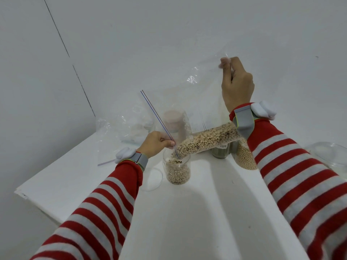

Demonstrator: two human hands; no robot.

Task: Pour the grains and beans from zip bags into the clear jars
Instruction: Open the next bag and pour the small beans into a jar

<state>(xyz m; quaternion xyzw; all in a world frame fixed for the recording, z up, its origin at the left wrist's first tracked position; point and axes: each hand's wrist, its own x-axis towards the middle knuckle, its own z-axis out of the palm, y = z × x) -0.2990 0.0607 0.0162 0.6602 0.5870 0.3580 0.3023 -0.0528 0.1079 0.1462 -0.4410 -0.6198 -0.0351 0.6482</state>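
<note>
Pour under way: right hand [237,85] raised high, fingers [226,61] pinched shut on the bottom corner of the zip bag [206,91]; left hand [155,143] low, fingers closed on the bag's open zip edge, steering the mouth into the jar [177,167] on the white worktop [197,212]. Beans [208,139] lie bunched in the lowest fold of the bag, sliding toward the mouth; the jar looks well over half full. Bag film is thin, clear and floppy, no stiffness of its own; it likely sags wherever the weight sits, so a hold at two ends seems right, one at the far corner to tip, one at the zip edge to keep the opening narrow. Film probably slick, so a firm pinch is wanted. Beans are small, hard, free-running; a sudden lift could send them over the rim. The jar stands unheld, and could tip if the bag drags on it. Other filled jars [245,158] stand near behind the right sleeve, spare empty bags [120,132] at the back left
</note>
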